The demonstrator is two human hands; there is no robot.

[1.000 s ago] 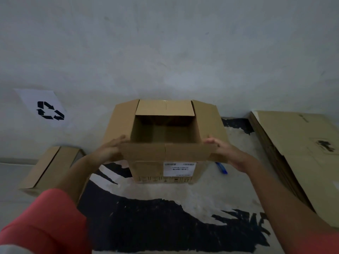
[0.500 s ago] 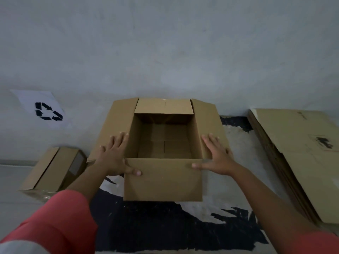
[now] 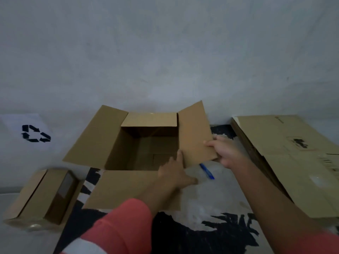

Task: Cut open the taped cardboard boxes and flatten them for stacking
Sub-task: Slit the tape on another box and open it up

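From the head camera, the open box (image 3: 117, 149) stands on a black-and-white mat (image 3: 201, 233) on the floor, close to a pale wall (image 3: 165, 52), with its mouth facing straight up. Its long sides seem to run from the person toward the wall, though the wide lens makes this hard to judge.

The left flap (image 3: 95, 138) is spread outward and down to the left. The far flap (image 3: 150, 119) leans back at the wall, and the near flap (image 3: 124, 187) lies flat on the mat, pointing at the person. The right flap (image 3: 194, 136) is lifted and tilted up. The right hand (image 3: 225, 153) has its grip clamped on the flap's outer edge, thumb on top and fingers beneath. The left hand (image 3: 174, 173), from a coral sleeve (image 3: 119, 226), lies at the box's near right corner. Its fingers are straight and apart, one reaching along the crease of the right flap.

A blue pen-like tool (image 3: 207, 171) lies on the mat just beside the box, under the raised flap, slanting from far left to near right. A small closed box (image 3: 36, 197) lies at the left. Flattened cardboard (image 3: 286, 162) is stacked at the right. A recycling sign (image 3: 34, 133) hangs on the wall at the left.
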